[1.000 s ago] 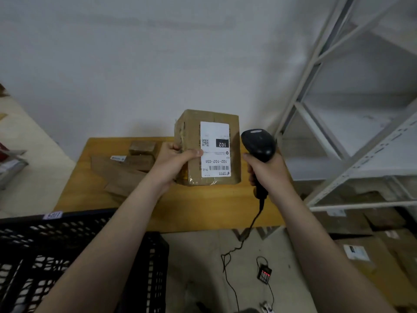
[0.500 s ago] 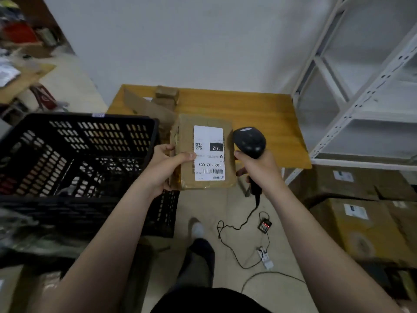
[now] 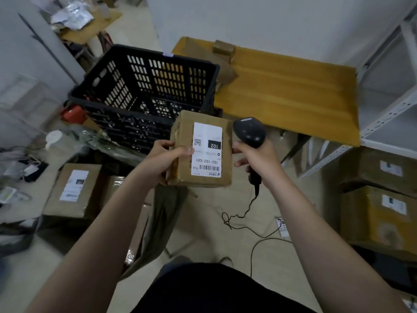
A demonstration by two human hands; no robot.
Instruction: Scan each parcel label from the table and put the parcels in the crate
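Head view. Left hand grips the parcel by its left edge, thumb across the front. Right hand is wrapped round the scanner handle, its head just beside the label. Within the last second the parcel has left the table and now hangs before the black crate. Scanning appears done, so placing it in the crate is the likely next step
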